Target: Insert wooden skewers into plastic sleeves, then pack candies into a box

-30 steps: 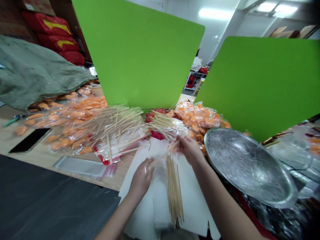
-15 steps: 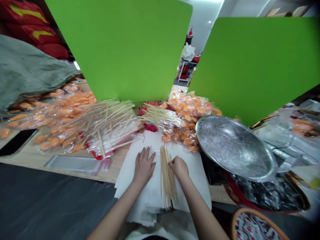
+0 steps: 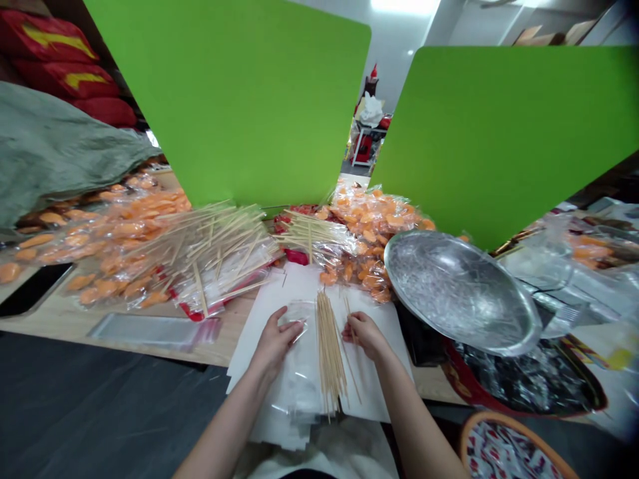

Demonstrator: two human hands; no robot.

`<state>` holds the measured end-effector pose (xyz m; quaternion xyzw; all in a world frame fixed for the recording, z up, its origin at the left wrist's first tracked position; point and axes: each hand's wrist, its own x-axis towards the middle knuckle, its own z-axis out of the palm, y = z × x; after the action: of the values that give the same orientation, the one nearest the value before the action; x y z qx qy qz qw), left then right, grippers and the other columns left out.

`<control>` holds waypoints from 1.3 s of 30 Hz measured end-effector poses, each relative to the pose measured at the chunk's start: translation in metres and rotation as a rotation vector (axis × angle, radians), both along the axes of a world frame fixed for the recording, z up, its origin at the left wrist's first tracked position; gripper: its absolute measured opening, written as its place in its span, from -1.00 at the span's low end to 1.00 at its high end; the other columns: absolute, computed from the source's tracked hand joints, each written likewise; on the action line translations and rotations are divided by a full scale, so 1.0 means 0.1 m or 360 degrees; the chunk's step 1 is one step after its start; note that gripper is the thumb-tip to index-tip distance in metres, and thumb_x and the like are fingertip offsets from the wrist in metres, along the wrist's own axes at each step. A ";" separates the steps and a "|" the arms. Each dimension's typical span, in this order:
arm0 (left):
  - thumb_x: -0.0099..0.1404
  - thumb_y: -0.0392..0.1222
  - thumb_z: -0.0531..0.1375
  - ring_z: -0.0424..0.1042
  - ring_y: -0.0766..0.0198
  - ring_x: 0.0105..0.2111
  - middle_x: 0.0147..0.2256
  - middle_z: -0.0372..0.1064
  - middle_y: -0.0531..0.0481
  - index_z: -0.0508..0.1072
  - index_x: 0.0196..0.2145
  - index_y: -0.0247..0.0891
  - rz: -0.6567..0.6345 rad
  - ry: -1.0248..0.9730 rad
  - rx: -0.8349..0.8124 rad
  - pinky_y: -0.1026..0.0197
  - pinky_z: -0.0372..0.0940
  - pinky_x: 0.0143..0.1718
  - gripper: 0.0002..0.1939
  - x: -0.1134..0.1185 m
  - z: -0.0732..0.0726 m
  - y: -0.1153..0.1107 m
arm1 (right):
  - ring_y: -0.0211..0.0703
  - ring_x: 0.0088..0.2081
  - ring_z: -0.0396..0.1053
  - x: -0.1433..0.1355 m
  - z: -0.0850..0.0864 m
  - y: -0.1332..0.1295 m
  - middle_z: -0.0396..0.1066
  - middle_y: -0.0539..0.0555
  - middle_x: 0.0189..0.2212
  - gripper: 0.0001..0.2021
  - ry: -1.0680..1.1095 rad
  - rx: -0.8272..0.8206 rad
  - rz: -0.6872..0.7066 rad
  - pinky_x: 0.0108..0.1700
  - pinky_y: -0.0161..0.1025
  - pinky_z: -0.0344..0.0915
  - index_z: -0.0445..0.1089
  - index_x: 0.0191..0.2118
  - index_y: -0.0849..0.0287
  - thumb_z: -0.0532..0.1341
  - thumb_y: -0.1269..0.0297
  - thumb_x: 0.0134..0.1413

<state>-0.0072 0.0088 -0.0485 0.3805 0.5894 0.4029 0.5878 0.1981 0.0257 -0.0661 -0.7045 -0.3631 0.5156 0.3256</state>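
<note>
My right hand pinches a couple of thin bamboo skewers, held just right of the main bundle. That bundle of bamboo skewers lies lengthwise on white paper in front of me, its sticks fanning slightly at the near end. To the left, my left hand is curled with its fingers closed at the edge of a clear plastic bag. More clear bags seem to lie beneath it; their outlines are hard to separate.
Bagged wooden sticks and bagged orange pieces pile up at left. More orange packets sit behind the paper. A metal bowl tilts at right, above a red tray. A phone lies far left. Green panels stand behind.
My left hand has gone from lying flat with fingers spread to curling at the clear bag's edge. My right hand has moved right, drawing thin skewers away from the bundle.
</note>
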 end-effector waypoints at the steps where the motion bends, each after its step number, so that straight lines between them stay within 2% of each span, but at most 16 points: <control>1: 0.15 -0.20 0.22 0.48 0.25 -0.30 -0.22 0.46 -0.21 0.11 0.10 -0.32 -0.0016 -0.0108 -0.0075 0.20 0.34 -0.24 -0.40 -0.01 0.05 -0.01 | -0.35 -0.63 0.23 0.01 0.03 -0.01 0.22 -0.10 -0.65 -0.94 0.0067 0.0043 -0.0033 -0.58 -0.41 0.14 0.17 -0.44 0.17 0.03 0.31 -0.05; 6: 0.04 -0.17 0.33 0.48 0.28 -0.28 -0.31 0.48 -0.12 0.31 -0.05 -0.31 -0.0078 -0.0505 -0.0228 0.28 0.32 -0.23 -0.48 0.02 0.26 -0.11 | -0.41 -0.71 -0.09 0.07 0.25 -0.08 -0.07 -0.21 -0.72 -0.69 0.0182 0.0326 -0.0205 -0.66 -0.42 -0.16 0.15 -0.46 0.14 0.12 -0.03 -0.07; 8: -0.01 -0.17 0.36 0.47 0.26 -0.25 -0.33 0.48 -0.08 0.37 -0.16 -0.30 -0.0066 -0.0603 -0.0222 0.28 0.31 -0.20 -0.55 0.04 0.33 -0.14 | -0.38 -0.69 -0.11 0.13 0.37 -0.12 -0.11 -0.20 -0.72 -0.61 0.0136 0.0542 -0.0323 -0.64 -0.39 -0.14 0.13 -0.47 0.12 0.04 -0.15 0.00; 10: -0.02 -0.17 0.36 0.47 0.27 -0.25 -0.29 0.47 -0.05 0.42 -0.25 -0.30 -0.0090 -0.0625 -0.0184 0.27 0.31 -0.19 -0.64 0.06 0.40 -0.16 | -0.32 -0.62 0.05 0.20 0.42 -0.19 0.03 -0.14 -0.67 -0.60 -0.0073 0.0910 -0.0413 -0.55 -0.34 0.04 0.18 -0.43 0.13 -0.06 -0.12 0.11; 12: 0.03 -0.16 0.33 0.47 0.29 -0.28 -0.22 0.47 -0.06 0.44 -0.24 -0.29 -0.0157 -0.0585 -0.0129 0.26 0.30 -0.20 -0.69 0.06 0.47 -0.17 | -0.21 -0.45 0.23 0.28 0.39 -0.25 0.21 -0.02 -0.54 -0.61 -0.0454 0.1231 -0.0310 -0.35 -0.23 0.20 0.26 -0.39 0.15 -0.08 -0.05 0.18; 13: 0.06 -0.16 0.31 0.47 0.31 -0.30 -0.19 0.47 -0.06 0.45 -0.22 -0.28 -0.0191 -0.0566 -0.0105 0.26 0.30 -0.20 -0.69 0.06 0.50 -0.17 | -0.15 -0.37 0.28 0.32 0.34 -0.28 0.26 0.04 -0.47 -0.61 -0.0650 0.1282 -0.0171 -0.26 -0.17 0.22 0.30 -0.39 0.16 -0.07 -0.03 0.18; 15: 0.11 -0.16 0.27 0.46 0.32 -0.29 -0.17 0.48 -0.09 0.45 -0.15 -0.27 -0.0242 -0.0531 -0.0073 0.26 0.28 -0.19 -0.68 0.05 0.57 -0.18 | -0.07 -0.33 0.31 0.37 0.24 -0.33 0.30 0.10 -0.43 -0.58 -0.0897 0.1165 0.0116 -0.24 -0.10 0.24 0.32 -0.43 0.16 -0.05 -0.05 0.16; 17: 0.15 -0.16 0.24 0.46 0.29 -0.24 -0.19 0.50 -0.11 0.44 -0.13 -0.28 -0.0285 -0.0513 -0.0057 0.27 0.27 -0.18 -0.68 0.05 0.63 -0.20 | -0.09 -0.45 0.32 0.39 0.23 -0.37 0.29 0.07 -0.53 -0.59 -0.0889 0.0997 0.0206 -0.37 -0.13 0.26 0.30 -0.44 0.15 -0.03 -0.07 0.14; 19: 0.16 -0.14 0.23 0.45 0.26 -0.20 -0.20 0.51 -0.12 0.44 -0.12 -0.29 -0.0342 -0.0506 -0.0050 0.26 0.27 -0.16 -0.68 0.05 0.69 -0.22 | -0.16 -0.58 0.30 0.36 0.39 -0.41 0.27 -0.01 -0.63 -0.64 -0.0582 0.1000 0.0067 -0.49 -0.19 0.26 0.25 -0.40 0.14 -0.01 -0.05 0.15; 23: 0.14 -0.11 0.25 0.48 0.22 -0.21 -0.20 0.52 -0.13 0.45 -0.12 -0.28 -0.0433 -0.0504 -0.0096 0.22 0.30 -0.17 -0.66 0.09 0.79 -0.27 | -0.27 -0.64 0.31 0.14 1.05 -0.39 0.27 -0.10 -0.64 -0.72 0.0369 0.1384 -0.0190 -0.57 -0.28 0.31 0.19 -0.39 0.13 -0.01 0.06 0.22; 25: 0.13 -0.11 0.26 0.48 0.22 -0.23 -0.21 0.52 -0.13 0.46 -0.13 -0.28 -0.0471 -0.0508 -0.0114 0.21 0.31 -0.18 -0.66 0.10 0.84 -0.29 | -0.29 -0.63 0.32 0.00 1.32 -0.31 0.27 -0.09 -0.61 -0.71 0.0572 0.1481 -0.0075 -0.60 -0.31 0.28 0.20 -0.40 0.15 -0.02 0.08 0.23; 27: 0.13 -0.12 0.26 0.49 0.23 -0.24 -0.22 0.52 -0.12 0.46 -0.13 -0.27 -0.0509 -0.0531 -0.0126 0.22 0.31 -0.19 -0.66 0.10 0.88 -0.30 | -0.33 -0.64 0.31 -0.11 1.44 -0.22 0.26 -0.09 -0.60 -0.70 0.0599 0.1474 0.0110 -0.61 -0.36 0.23 0.21 -0.42 0.16 -0.02 0.08 0.24; 31: 0.11 -0.12 0.28 0.49 0.22 -0.25 -0.21 0.52 -0.13 0.47 -0.14 -0.27 -0.0553 -0.0602 -0.0168 0.22 0.30 -0.21 -0.66 0.06 0.94 -0.34 | -0.40 -0.67 0.23 -0.22 1.39 -0.08 0.20 -0.10 -0.59 -0.67 0.0602 0.1344 0.0278 -0.64 -0.40 0.15 0.19 -0.45 0.17 -0.02 0.07 0.24; 35: 0.13 -0.12 0.26 0.48 0.20 -0.22 -0.15 0.49 -0.14 0.47 -0.13 -0.24 -0.0596 -0.0671 -0.0164 0.20 0.29 -0.17 -0.67 0.02 0.97 -0.33 | -0.37 -0.69 0.19 -0.28 1.29 -0.13 0.17 -0.11 -0.62 -0.65 0.0623 0.1201 0.0335 -0.66 -0.38 0.13 0.17 -0.46 0.15 -0.04 0.03 0.23; 37: 0.14 -0.13 0.25 0.47 0.20 -0.21 -0.15 0.49 -0.14 0.49 -0.14 -0.24 -0.0677 -0.0665 -0.0109 0.21 0.27 -0.17 -0.69 0.03 1.00 -0.32 | -0.35 -0.63 0.21 -0.31 1.27 -0.20 0.16 -0.09 -0.62 -0.63 0.0442 0.1209 0.0422 -0.58 -0.37 0.18 0.17 -0.49 0.15 -0.06 0.03 0.24; 39: 0.14 -0.14 0.25 0.47 0.21 -0.24 -0.22 0.51 -0.14 0.51 -0.19 -0.28 -0.0752 -0.0627 -0.0016 0.23 0.27 -0.21 -0.72 0.05 1.03 -0.31 | -0.28 -0.48 0.29 -0.33 1.24 -0.24 0.25 -0.03 -0.55 -0.64 0.0223 0.1241 0.0642 -0.41 -0.31 0.28 0.22 -0.50 0.16 -0.02 0.04 0.21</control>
<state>-0.0018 -0.0219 0.0549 0.4187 0.3611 0.3182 0.7701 0.1647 0.0013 0.0583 -0.4075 -0.6376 0.4398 0.4838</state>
